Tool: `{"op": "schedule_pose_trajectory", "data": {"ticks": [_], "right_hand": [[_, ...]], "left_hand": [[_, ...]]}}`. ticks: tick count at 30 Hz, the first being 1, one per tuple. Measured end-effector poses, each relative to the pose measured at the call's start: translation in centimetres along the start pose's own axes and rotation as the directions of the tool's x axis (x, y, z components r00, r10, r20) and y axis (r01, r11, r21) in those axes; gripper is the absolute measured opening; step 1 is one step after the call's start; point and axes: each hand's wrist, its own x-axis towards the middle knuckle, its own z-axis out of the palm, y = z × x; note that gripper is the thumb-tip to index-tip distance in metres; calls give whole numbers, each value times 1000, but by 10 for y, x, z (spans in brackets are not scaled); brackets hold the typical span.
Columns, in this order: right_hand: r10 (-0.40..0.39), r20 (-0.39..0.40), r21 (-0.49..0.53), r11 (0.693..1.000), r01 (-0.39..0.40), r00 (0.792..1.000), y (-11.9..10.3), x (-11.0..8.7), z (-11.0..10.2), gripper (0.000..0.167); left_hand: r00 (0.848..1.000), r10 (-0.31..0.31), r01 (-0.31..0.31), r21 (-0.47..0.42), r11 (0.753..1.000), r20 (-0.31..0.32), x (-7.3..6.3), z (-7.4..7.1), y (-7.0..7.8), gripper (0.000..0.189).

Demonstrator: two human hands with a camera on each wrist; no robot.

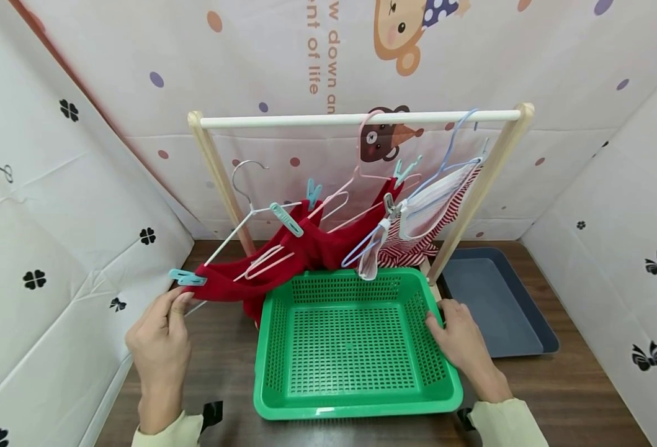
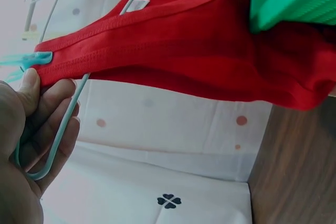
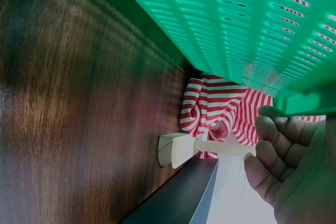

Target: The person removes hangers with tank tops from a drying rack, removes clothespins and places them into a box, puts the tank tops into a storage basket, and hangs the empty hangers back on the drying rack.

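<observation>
My left hand pinches the shoulder end of a red garment, close to a light-blue clothespin clipped there. The garment is on a white hanger with a metal hook, which is off the rail; its lower bar crosses the palm in the left wrist view. More clothespins sit along the red cloth. With thumb inside and fingers outside, my right hand grips the right rim of a green basket. No contents show inside the basket.
A rack with a white rail stands behind the basket. From it hang a pink hanger and a blue hanger, with a red-striped garment and white face masks. A grey tray lies at right on the wooden table.
</observation>
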Motion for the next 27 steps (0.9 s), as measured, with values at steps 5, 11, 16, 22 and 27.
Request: {"op": "schedule_pose_trajectory", "data": {"ticks": [5, 11, 16, 22, 27], "right_hand": [[9, 11, 3, 1000, -9, 1000, 1, 0, 0, 35], [7, 8, 4, 1000, -7, 1000, 1, 0, 0, 35], [10, 8, 6, 1000, -10, 1000, 0, 0, 0, 35], [8, 8, 5, 1000, -8, 1000, -1, 1, 0, 36], [5, 5, 1, 1000, -5, 1000, 1, 1, 1, 36]], "left_hand": [[1000, 15, -14, -13, 1000, 12, -5, -4, -11, 20], [999, 48, -48, -13, 999, 19, -12, -10, -26, 18], [999, 38, -37, -26, 999, 37, -15, -17, -38, 17], [998, 46, -44, -50, 998, 48, -16, -23, -52, 24], [998, 39, -35, -69, 997, 55, -15, -25, -64, 33]]}}
